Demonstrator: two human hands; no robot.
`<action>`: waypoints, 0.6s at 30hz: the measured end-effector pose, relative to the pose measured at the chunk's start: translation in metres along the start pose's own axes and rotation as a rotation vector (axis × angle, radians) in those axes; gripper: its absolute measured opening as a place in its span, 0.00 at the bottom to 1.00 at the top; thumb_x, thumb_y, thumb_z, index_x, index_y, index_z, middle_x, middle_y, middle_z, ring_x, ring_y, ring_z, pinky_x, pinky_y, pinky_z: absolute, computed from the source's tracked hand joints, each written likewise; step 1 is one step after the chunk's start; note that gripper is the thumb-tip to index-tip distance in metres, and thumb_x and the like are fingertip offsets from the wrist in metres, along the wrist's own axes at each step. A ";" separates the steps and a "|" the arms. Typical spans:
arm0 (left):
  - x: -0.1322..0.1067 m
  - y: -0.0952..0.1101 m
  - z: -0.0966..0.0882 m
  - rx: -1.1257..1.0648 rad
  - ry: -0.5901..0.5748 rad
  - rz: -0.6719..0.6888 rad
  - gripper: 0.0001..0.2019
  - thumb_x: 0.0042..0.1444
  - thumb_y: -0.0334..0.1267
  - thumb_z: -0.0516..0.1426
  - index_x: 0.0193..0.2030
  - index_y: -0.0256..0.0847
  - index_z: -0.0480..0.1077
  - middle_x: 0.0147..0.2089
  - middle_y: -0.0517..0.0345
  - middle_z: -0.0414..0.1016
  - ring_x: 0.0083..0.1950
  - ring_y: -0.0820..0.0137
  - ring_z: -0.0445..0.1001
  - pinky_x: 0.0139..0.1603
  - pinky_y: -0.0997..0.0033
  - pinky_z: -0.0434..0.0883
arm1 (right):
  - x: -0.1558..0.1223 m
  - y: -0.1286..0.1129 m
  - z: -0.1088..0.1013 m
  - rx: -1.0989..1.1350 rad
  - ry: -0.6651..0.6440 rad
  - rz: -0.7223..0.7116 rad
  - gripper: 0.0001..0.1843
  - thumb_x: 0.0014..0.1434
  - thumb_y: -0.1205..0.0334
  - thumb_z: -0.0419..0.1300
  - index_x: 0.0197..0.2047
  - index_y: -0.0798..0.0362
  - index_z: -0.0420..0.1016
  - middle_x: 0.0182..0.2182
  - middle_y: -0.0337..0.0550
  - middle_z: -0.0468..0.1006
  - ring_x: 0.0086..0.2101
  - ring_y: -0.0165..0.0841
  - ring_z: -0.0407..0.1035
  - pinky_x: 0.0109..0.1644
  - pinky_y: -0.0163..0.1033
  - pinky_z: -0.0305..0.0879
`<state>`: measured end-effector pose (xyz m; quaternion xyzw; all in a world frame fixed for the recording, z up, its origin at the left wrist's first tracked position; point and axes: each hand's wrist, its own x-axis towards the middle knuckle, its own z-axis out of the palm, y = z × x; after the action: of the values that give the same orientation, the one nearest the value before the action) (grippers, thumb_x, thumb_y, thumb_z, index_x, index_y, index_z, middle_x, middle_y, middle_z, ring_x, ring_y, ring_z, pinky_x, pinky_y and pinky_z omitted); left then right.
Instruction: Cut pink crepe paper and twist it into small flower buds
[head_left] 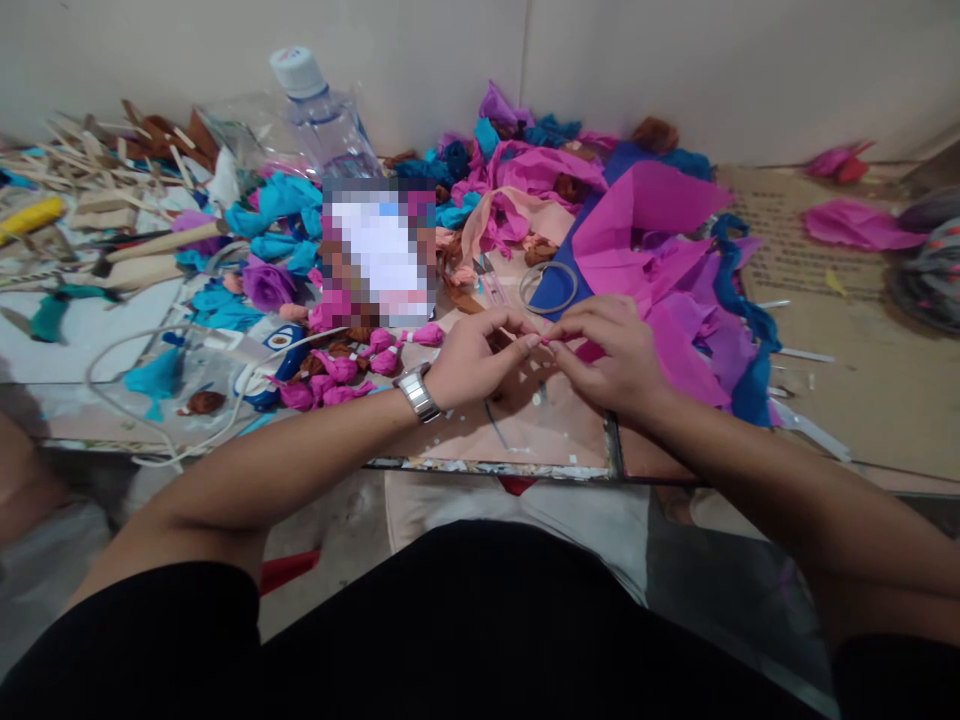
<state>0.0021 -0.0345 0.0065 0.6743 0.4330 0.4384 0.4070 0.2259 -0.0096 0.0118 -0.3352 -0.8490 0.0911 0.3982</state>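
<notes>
Fingertips of my left hand [480, 358] and my right hand [619, 352] meet over the table, both pinching a small bit of pink crepe paper [545, 341]. Most of that piece is hidden by the fingers. Just behind them lies a roll of tape [550, 288], seen as a thin ring. Beside my left wrist are several small pink paper bundles [384, 360] tied with white bands. Loose pink paper sheets [656, 270] spread out behind and to the right of my right hand.
A capped plastic bottle [330, 130] stands at the back, near a blurred-out screen [382, 250]. Wooden sticks [90, 150] pile up at the far left. A white cable [112, 345] loops over the left edge. Cardboard [840, 310] covers the right side.
</notes>
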 end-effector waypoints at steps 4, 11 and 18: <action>0.001 0.001 -0.001 0.023 0.004 0.017 0.16 0.66 0.51 0.66 0.42 0.38 0.83 0.36 0.53 0.86 0.32 0.72 0.80 0.34 0.74 0.76 | 0.001 -0.002 0.000 0.003 0.005 -0.007 0.04 0.68 0.57 0.66 0.40 0.44 0.82 0.39 0.43 0.86 0.41 0.44 0.80 0.53 0.56 0.69; 0.000 -0.001 -0.002 0.013 -0.023 0.001 0.15 0.64 0.50 0.68 0.43 0.38 0.85 0.37 0.52 0.87 0.32 0.72 0.80 0.33 0.74 0.76 | 0.000 -0.003 0.001 0.031 0.014 -0.025 0.05 0.68 0.56 0.67 0.39 0.44 0.83 0.37 0.42 0.87 0.41 0.43 0.80 0.52 0.56 0.69; 0.000 -0.003 -0.001 -0.040 -0.044 -0.014 0.15 0.65 0.48 0.68 0.45 0.37 0.84 0.37 0.51 0.87 0.33 0.71 0.82 0.34 0.74 0.77 | 0.000 -0.003 0.001 0.050 0.002 -0.030 0.07 0.70 0.55 0.66 0.38 0.44 0.82 0.35 0.40 0.88 0.39 0.42 0.81 0.52 0.56 0.70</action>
<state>0.0007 -0.0336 0.0035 0.6724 0.4199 0.4290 0.4331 0.2236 -0.0121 0.0128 -0.3121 -0.8511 0.1061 0.4085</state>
